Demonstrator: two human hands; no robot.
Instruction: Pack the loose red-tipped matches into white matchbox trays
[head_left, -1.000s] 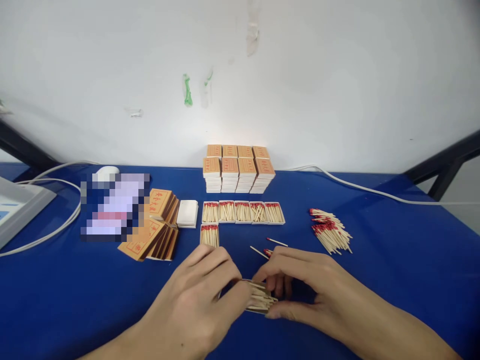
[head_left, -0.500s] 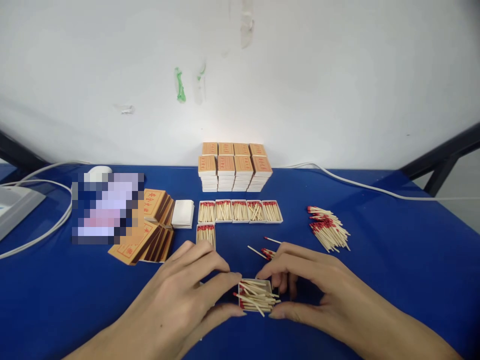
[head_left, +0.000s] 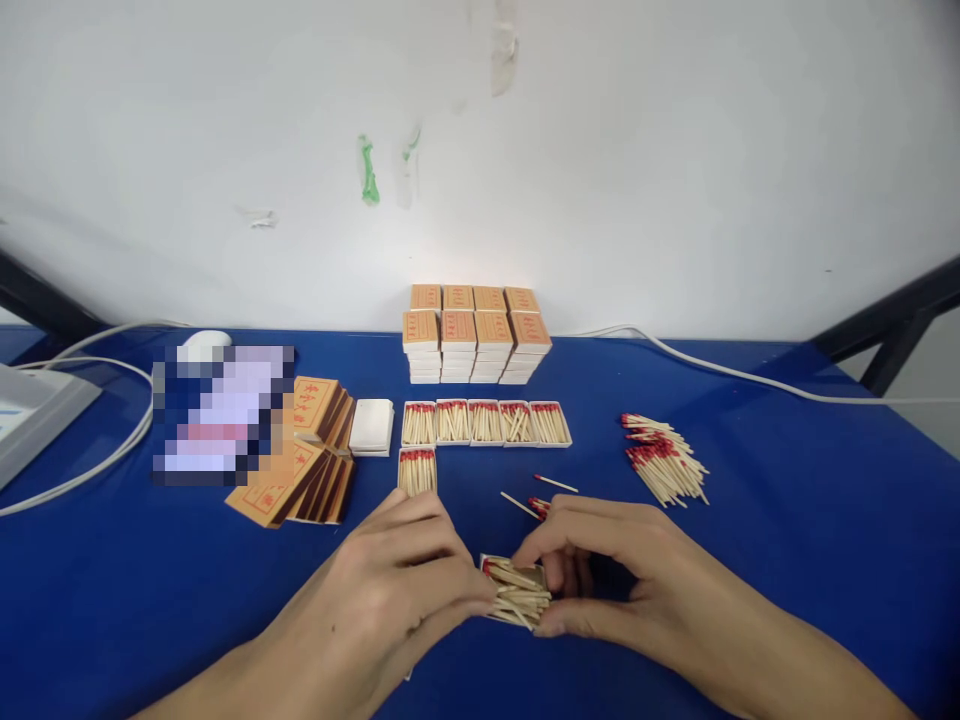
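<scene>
A small white matchbox tray (head_left: 517,592), heaped with red-tipped matches lying crosswise, rests on the blue table between my hands. My left hand (head_left: 397,590) curls in from the left, thumb and forefinger closed on the tray's left end and its matches. From the right comes my right hand (head_left: 607,575), fingertips pinched on the tray's top and right side. Just beyond my right hand lie a few loose matches (head_left: 536,495). One filled tray (head_left: 418,470) sits right behind my left hand.
A row of several filled trays (head_left: 486,422) lies mid-table, with stacked orange matchboxes (head_left: 475,345) behind. A loose match pile (head_left: 664,460) lies at the right. Flat orange sleeves (head_left: 304,460) and a white tray stack (head_left: 373,427) sit left. Cables and a grey device (head_left: 30,410) are far left.
Both hands have closed in tighter on the tray and its matches, which spread open half a second ago. The view has shifted slightly.
</scene>
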